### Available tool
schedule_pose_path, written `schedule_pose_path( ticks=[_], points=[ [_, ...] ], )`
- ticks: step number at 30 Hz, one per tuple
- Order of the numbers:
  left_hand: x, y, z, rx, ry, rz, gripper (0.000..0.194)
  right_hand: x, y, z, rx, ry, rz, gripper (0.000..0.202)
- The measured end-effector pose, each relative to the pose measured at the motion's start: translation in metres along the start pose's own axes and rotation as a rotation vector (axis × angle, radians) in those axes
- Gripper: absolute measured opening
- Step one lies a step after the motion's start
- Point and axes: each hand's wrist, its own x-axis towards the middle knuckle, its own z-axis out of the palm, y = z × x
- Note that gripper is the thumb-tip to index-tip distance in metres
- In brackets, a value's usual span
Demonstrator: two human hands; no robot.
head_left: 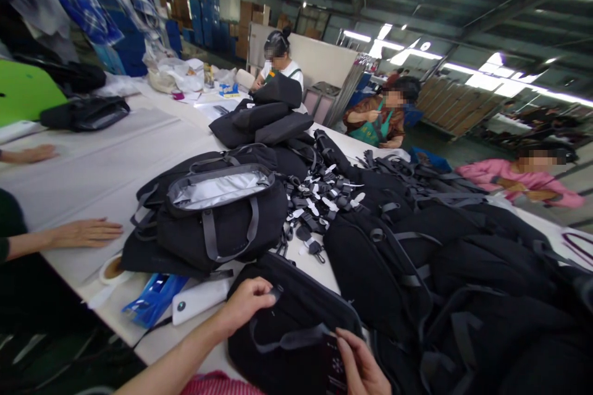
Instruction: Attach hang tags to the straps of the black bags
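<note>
My left hand pinches the black bag's zipper edge; my right hand fingers grip its dark tag over the tabletop.

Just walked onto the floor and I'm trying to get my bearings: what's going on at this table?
The left hand grips the top edge of a black bag at the table's near edge; the right hand pinches its lower part. More black bags and loose buckles cover the table, where other people sit.

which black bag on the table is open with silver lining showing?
The backpack left of the strap pile, beyond the left hand: its open top shows silver lining; the others look all black.
</note>
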Motion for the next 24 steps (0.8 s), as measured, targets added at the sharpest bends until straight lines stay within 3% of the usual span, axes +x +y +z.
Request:
schedule_pose_path(
  ticks=[8, 12, 15, 19, 24],
  points=[
    [-0.014, -0.004, 0.01, -0.199, -0.075, -0.188, 0.026, 0.019, -0.015, 0.043, 0.006, -0.063, 0.009, 0.054],
    [-0.011, -0.009, 0.014, -0.062, 0.015, -0.021, 0.023, 0.021, -0.018, 0.049, -0.018, -0.113, 0.009, 0.048],
    [-0.008, -0.011, 0.013, 0.151, 0.068, 0.125, 0.022, 0.025, -0.021, 0.049, -0.135, -0.256, -0.08, 0.042],
    [-0.012, -0.009, 0.008, 0.35, 0.072, 0.302, 0.024, 0.032, -0.033, 0.052, -0.254, -0.387, -0.246, 0.039],
    [-0.007, -0.008, 0.004, 0.332, 0.199, 0.395, 0.019, 0.045, -0.052, 0.063, -0.485, -0.469, -0.512, 0.03]
  ],
)
